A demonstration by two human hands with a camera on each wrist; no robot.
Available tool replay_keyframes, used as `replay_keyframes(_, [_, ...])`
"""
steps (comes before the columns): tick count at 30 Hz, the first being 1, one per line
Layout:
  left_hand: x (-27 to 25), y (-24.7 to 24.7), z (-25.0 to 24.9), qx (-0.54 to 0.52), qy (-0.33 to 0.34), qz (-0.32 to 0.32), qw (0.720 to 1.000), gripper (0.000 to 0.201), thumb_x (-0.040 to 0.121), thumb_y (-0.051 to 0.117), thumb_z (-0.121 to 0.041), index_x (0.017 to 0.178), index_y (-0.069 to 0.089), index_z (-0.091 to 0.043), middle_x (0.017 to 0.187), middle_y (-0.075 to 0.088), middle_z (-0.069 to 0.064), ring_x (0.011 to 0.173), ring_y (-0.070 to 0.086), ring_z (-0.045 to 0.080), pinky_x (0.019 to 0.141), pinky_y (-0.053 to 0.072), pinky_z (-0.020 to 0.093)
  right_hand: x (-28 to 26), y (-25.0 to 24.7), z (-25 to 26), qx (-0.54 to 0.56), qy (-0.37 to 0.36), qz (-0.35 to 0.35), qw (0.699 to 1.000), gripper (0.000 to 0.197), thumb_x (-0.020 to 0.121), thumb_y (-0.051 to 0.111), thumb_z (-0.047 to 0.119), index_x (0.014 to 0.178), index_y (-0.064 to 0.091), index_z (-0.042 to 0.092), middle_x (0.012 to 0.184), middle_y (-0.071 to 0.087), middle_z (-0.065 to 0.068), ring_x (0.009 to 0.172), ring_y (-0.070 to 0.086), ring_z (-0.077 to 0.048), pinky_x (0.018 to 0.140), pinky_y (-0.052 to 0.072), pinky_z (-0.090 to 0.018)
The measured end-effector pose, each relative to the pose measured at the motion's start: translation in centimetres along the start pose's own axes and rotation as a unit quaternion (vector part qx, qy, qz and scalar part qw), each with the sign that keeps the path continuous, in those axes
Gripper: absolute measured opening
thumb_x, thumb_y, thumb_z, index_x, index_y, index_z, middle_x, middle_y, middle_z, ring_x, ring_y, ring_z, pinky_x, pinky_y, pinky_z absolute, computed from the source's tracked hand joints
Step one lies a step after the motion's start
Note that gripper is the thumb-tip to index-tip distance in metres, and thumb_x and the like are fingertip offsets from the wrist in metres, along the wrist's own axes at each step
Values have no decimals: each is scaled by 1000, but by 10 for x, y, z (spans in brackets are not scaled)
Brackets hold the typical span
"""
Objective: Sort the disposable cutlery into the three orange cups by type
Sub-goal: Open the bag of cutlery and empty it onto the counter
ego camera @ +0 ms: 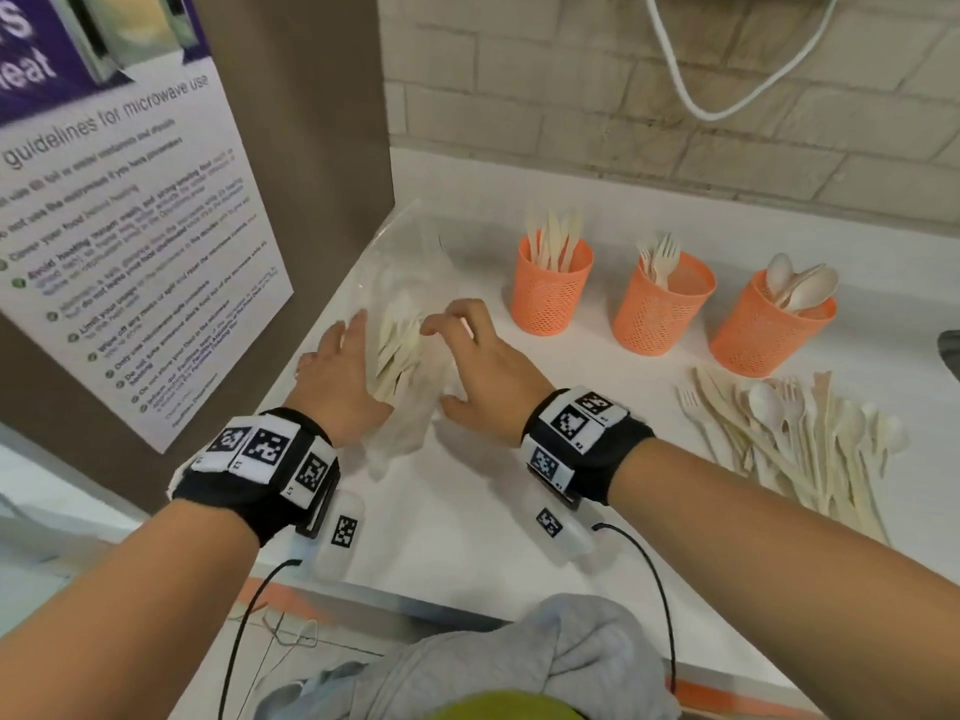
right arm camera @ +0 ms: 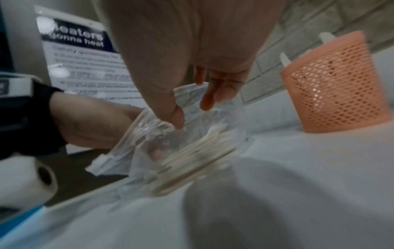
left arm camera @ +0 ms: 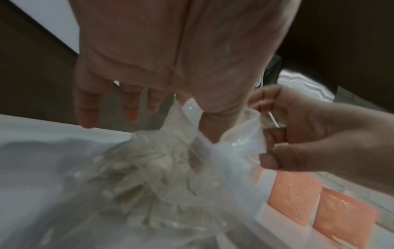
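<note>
A clear plastic bag holding pale disposable cutlery lies at the left of the white counter. My left hand lies along the bag's left side with straight fingers; in the left wrist view its thumb dips into the bag mouth. My right hand arches over the right side, and its thumb and curled fingers pinch the bag's edge. Three orange mesh cups stand in a row: knives, forks, spoons.
A loose pile of mixed cutlery lies on the counter at the right, in front of the spoon cup. A brown panel with a microwave poster walls off the left side. A brick wall and a white cable run behind.
</note>
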State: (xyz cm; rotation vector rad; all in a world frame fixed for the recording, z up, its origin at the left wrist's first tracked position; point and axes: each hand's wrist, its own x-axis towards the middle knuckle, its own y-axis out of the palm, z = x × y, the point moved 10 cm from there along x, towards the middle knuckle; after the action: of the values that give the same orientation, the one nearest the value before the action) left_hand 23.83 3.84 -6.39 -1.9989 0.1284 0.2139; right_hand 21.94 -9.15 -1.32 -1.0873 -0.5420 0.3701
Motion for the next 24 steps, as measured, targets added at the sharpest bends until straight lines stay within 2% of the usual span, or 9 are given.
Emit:
replay_keyframes(2, [1,9,4,-1,6,31,1000,94,84,65,-28,152,1,-31,160,1,10,143,12,41,116,16,48,3,-3,15,-50,-62,-6,997,73,69,68,4,135,39,18,141,32,-11,60,42,-12,48,37,-27])
replay_keyframes(4, [2,14,8,-1,7,56,998,89,85,63,-21,152,6,-34,160,2,9,143,13,40,116,18,47,7,9,17,-88,-71,60,992,55,76,62,5,128,51,17,137,44,-7,83,56,-24,60,49,-35])
replay_keyframes(8, [6,0,20,-79,-10,18,997,105,81,60,-2,150,-14,-31,158,17,10,133,39,36,107,37,48,-1,20,-14,-161,0,170,972,22,90,49,15,102,67,14,103,64,-4,96,53,-27,79,47,-36])
replay_keyframes(14, [7,1,26,-136,-9,24,990,98,86,51,-1,149,-19,-29,156,21,14,121,50,33,98,43,42,-27,25,-46,-97,166,295,936,33,91,51,17,120,66,22,121,65,1,111,58,-20,95,46,-32])
replay_keyframes(16, [7,6,28,-155,-11,40,987,96,88,54,-11,150,-17,-30,156,22,13,126,47,32,100,39,39,-20,11,-40,-22,204,266,942,33,90,52,17,121,64,20,124,63,2,110,58,-19,95,46,-30])
replay_keyframes(18, [7,10,28,-170,-5,48,984,104,84,64,-21,150,-15,-31,155,25,13,132,41,31,105,35,39,-6,-10,-34,145,262,157,941,26,91,54,14,115,65,17,117,66,-3,85,64,-20,74,52,-27])
replay_keyframes(20, [7,14,27,-168,7,52,984,116,77,75,-26,150,-15,-32,153,28,12,135,38,31,109,34,43,1,-15,-34,368,341,41,864,21,92,54,6,112,61,10,111,67,-10,68,63,-19,62,55,-23])
replay_keyframes(22, [8,16,27,-164,6,52,985,123,72,80,-25,149,-15,-32,151,29,12,134,38,33,110,35,45,1,7,-29,522,405,10,751,23,93,53,0,115,55,2,111,63,-16,78,65,-24,72,57,-26])
replay_keyframes(24, [10,17,29,-166,2,51,985,127,70,82,-23,149,-17,-33,150,30,13,134,38,33,110,35,45,-1,35,-31,529,450,35,718,26,92,53,3,118,53,-1,115,59,-19,89,62,-26,81,56,-32])
